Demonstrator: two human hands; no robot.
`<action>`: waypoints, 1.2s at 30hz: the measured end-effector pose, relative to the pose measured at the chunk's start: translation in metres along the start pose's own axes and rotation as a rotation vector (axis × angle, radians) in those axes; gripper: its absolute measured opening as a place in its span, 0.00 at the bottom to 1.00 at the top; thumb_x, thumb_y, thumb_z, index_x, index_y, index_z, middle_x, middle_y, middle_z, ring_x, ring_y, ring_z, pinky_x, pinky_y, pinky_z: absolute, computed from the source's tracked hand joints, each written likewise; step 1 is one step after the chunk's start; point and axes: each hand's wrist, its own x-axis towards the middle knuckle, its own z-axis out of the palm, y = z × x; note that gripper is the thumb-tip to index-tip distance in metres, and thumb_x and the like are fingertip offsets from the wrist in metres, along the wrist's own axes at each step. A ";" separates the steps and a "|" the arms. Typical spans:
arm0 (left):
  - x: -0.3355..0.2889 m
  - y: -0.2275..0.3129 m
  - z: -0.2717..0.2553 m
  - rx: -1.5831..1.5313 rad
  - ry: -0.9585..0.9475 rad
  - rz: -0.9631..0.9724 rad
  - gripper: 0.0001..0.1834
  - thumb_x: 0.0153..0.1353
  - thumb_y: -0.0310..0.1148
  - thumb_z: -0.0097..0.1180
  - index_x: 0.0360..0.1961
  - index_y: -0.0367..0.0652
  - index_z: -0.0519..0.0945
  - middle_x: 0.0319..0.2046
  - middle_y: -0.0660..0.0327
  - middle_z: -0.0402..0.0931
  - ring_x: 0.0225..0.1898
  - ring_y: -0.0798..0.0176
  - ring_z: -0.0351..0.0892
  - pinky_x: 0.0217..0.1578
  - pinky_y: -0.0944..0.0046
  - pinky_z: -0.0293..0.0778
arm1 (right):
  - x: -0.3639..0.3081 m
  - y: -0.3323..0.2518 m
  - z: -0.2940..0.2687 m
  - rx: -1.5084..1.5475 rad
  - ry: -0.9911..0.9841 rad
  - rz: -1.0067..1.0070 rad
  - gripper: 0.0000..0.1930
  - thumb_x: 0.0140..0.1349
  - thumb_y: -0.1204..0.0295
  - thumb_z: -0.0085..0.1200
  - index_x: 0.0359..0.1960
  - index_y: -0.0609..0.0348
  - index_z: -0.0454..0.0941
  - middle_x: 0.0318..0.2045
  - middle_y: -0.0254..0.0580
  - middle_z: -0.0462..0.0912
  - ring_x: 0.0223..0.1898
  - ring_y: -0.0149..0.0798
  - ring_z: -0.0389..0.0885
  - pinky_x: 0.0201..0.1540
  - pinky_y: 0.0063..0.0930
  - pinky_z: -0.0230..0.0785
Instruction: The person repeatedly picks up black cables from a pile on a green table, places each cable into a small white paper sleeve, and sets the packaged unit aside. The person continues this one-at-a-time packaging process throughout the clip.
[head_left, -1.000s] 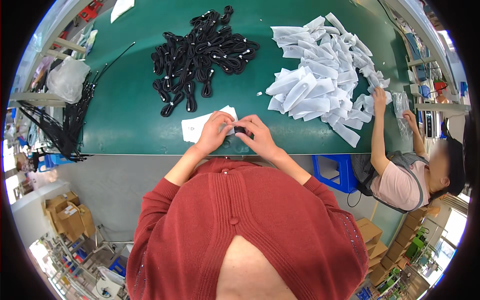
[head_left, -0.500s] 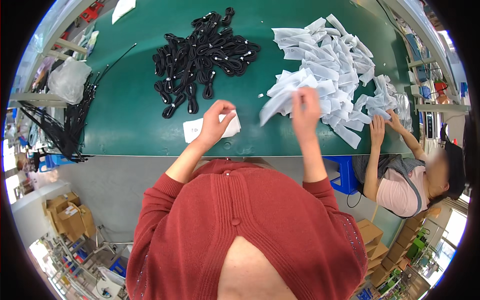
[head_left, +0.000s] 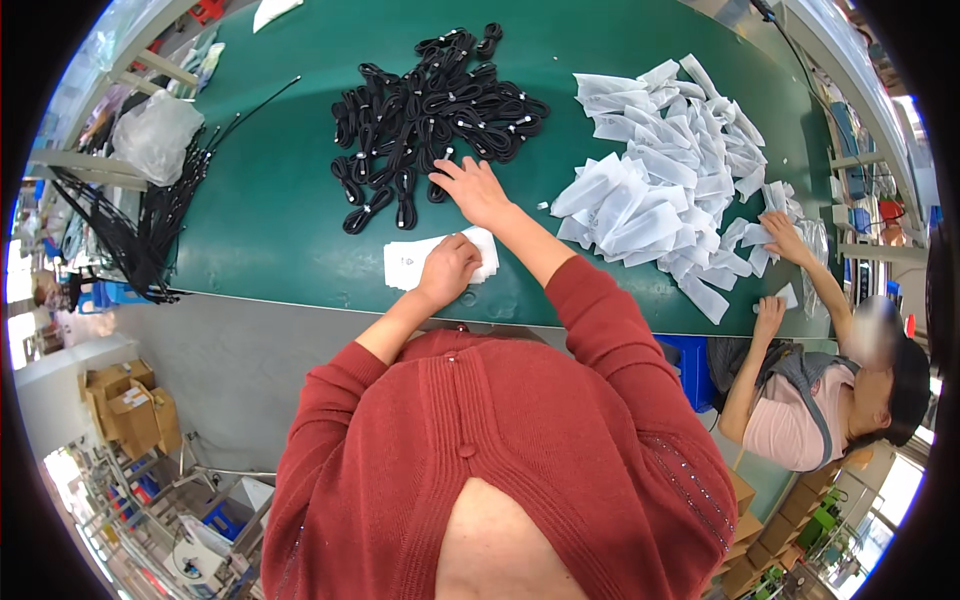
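Observation:
A stack of flat white plastic bags lies near the table's front edge. My left hand rests on its right part, fingers curled closed on the top bag. My right hand reaches across to the near edge of a heap of coiled black cables. Its fingers are spread over one cable coil, which they partly hide; whether they touch it I cannot tell. Further right lies a large pile of frosted white bags.
A co-worker sits at the right, hands at the pile's far-right end. Loose black cables and a clear plastic bag lie at the left edge of the green table. Cardboard boxes stand on the floor behind left.
My right hand has moved left from the frosted bag pile to the cables, leaving a bag there. My left hand stays at the white stack, fingers more curled. The view has shifted slightly.

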 end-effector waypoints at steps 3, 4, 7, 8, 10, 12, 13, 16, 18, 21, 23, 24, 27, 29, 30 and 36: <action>-0.004 -0.006 0.002 -0.128 0.040 -0.113 0.04 0.53 0.25 0.62 0.29 0.38 0.79 0.31 0.57 0.76 0.33 0.53 0.78 0.36 0.58 0.75 | 0.001 0.006 0.003 -0.092 -0.043 0.013 0.16 0.54 0.75 0.51 0.46 0.49 0.80 0.48 0.41 0.75 0.50 0.48 0.71 0.50 0.45 0.63; -0.005 -0.006 0.003 -0.142 0.040 -0.146 0.04 0.53 0.25 0.62 0.29 0.38 0.79 0.31 0.57 0.76 0.32 0.53 0.78 0.35 0.59 0.75 | -0.002 0.008 0.001 -0.108 -0.053 0.037 0.15 0.54 0.74 0.53 0.45 0.50 0.80 0.46 0.42 0.75 0.50 0.47 0.71 0.50 0.44 0.62; -0.003 -0.003 -0.001 -0.172 0.025 -0.226 0.04 0.54 0.24 0.62 0.30 0.37 0.78 0.31 0.56 0.77 0.31 0.55 0.79 0.34 0.61 0.75 | -0.031 0.018 0.005 -0.100 0.152 -0.015 0.09 0.58 0.66 0.55 0.41 0.48 0.80 0.40 0.40 0.74 0.48 0.47 0.70 0.50 0.43 0.60; -0.003 -0.002 -0.002 -0.188 0.029 -0.242 0.04 0.55 0.24 0.62 0.31 0.37 0.78 0.31 0.56 0.77 0.31 0.55 0.79 0.34 0.61 0.75 | -0.040 0.019 0.004 -0.095 0.189 -0.014 0.09 0.59 0.65 0.55 0.40 0.48 0.80 0.40 0.39 0.75 0.48 0.46 0.70 0.50 0.44 0.59; -0.003 -0.001 -0.003 -0.218 0.032 -0.272 0.04 0.55 0.24 0.61 0.32 0.37 0.78 0.31 0.56 0.77 0.31 0.57 0.79 0.34 0.62 0.75 | -0.057 0.020 -0.001 0.073 0.132 0.174 0.12 0.62 0.60 0.56 0.41 0.51 0.79 0.35 0.39 0.77 0.40 0.44 0.76 0.45 0.41 0.67; -0.004 -0.003 -0.002 -0.260 0.038 -0.293 0.04 0.56 0.24 0.61 0.32 0.37 0.78 0.30 0.56 0.76 0.30 0.58 0.78 0.34 0.63 0.74 | -0.074 0.017 -0.007 0.346 0.152 0.409 0.13 0.63 0.60 0.55 0.42 0.54 0.79 0.32 0.40 0.79 0.34 0.43 0.79 0.38 0.38 0.71; -0.005 -0.005 -0.002 -0.279 0.041 -0.303 0.04 0.57 0.24 0.61 0.32 0.37 0.78 0.30 0.57 0.76 0.30 0.59 0.78 0.34 0.64 0.74 | -0.082 0.017 -0.011 0.520 0.176 0.479 0.13 0.65 0.62 0.54 0.45 0.56 0.79 0.31 0.42 0.80 0.26 0.43 0.79 0.29 0.34 0.73; -0.006 -0.009 -0.002 -0.308 0.055 -0.298 0.04 0.57 0.23 0.61 0.33 0.37 0.77 0.30 0.58 0.76 0.30 0.62 0.77 0.34 0.65 0.73 | -0.104 -0.004 -0.045 0.941 -0.034 0.831 0.13 0.65 0.66 0.53 0.49 0.57 0.78 0.34 0.43 0.82 0.29 0.42 0.80 0.33 0.34 0.74; -0.006 -0.009 -0.002 -0.342 0.056 -0.317 0.04 0.58 0.23 0.60 0.33 0.37 0.77 0.31 0.58 0.76 0.30 0.64 0.76 0.34 0.66 0.73 | -0.124 -0.012 -0.048 0.940 -0.040 0.774 0.16 0.62 0.69 0.55 0.51 0.59 0.77 0.37 0.45 0.82 0.34 0.41 0.81 0.38 0.33 0.73; -0.004 -0.009 -0.003 -0.375 0.043 -0.352 0.04 0.58 0.23 0.60 0.34 0.37 0.78 0.31 0.60 0.76 0.31 0.65 0.76 0.35 0.67 0.72 | -0.148 -0.025 -0.043 0.853 0.030 0.640 0.18 0.60 0.69 0.57 0.52 0.57 0.78 0.36 0.46 0.81 0.36 0.44 0.80 0.40 0.35 0.72; -0.003 -0.008 -0.005 -0.385 0.035 -0.367 0.04 0.59 0.23 0.60 0.34 0.37 0.78 0.32 0.60 0.76 0.32 0.66 0.76 0.35 0.67 0.72 | -0.152 -0.031 -0.052 0.744 -0.015 0.556 0.18 0.59 0.68 0.57 0.51 0.55 0.78 0.35 0.46 0.80 0.36 0.47 0.80 0.40 0.36 0.72; -0.002 -0.006 -0.005 -0.388 0.032 -0.366 0.04 0.59 0.23 0.59 0.34 0.37 0.78 0.32 0.60 0.76 0.32 0.66 0.76 0.36 0.67 0.72 | -0.153 -0.033 -0.057 0.689 -0.036 0.516 0.18 0.59 0.68 0.57 0.51 0.53 0.79 0.34 0.45 0.80 0.36 0.48 0.79 0.40 0.37 0.72; -0.001 -0.002 -0.007 -0.395 0.037 -0.315 0.03 0.59 0.23 0.59 0.34 0.37 0.78 0.33 0.60 0.77 0.33 0.66 0.76 0.36 0.67 0.72 | -0.156 -0.033 -0.058 0.600 -0.111 0.482 0.17 0.59 0.66 0.58 0.50 0.53 0.80 0.32 0.43 0.80 0.34 0.47 0.79 0.39 0.37 0.72; 0.000 0.002 -0.009 -0.412 0.034 -0.234 0.04 0.58 0.22 0.59 0.34 0.37 0.77 0.33 0.59 0.77 0.34 0.62 0.76 0.37 0.65 0.73 | -0.154 -0.031 -0.061 0.754 -0.213 0.609 0.16 0.60 0.65 0.58 0.48 0.55 0.80 0.31 0.41 0.81 0.33 0.41 0.79 0.38 0.35 0.72; 0.001 0.006 -0.011 -0.427 0.028 -0.180 0.04 0.56 0.21 0.60 0.33 0.37 0.77 0.33 0.58 0.77 0.34 0.59 0.76 0.37 0.64 0.73 | -0.146 -0.033 -0.072 0.934 -0.305 0.754 0.15 0.61 0.63 0.58 0.47 0.57 0.80 0.30 0.40 0.81 0.32 0.38 0.79 0.38 0.33 0.72; 0.009 0.035 -0.033 -0.235 0.000 0.101 0.07 0.51 0.20 0.61 0.31 0.39 0.77 0.35 0.59 0.77 0.42 0.52 0.74 0.44 0.58 0.71 | -0.151 -0.030 -0.050 1.231 -0.282 0.952 0.16 0.63 0.63 0.59 0.45 0.61 0.79 0.29 0.36 0.81 0.30 0.29 0.76 0.35 0.25 0.70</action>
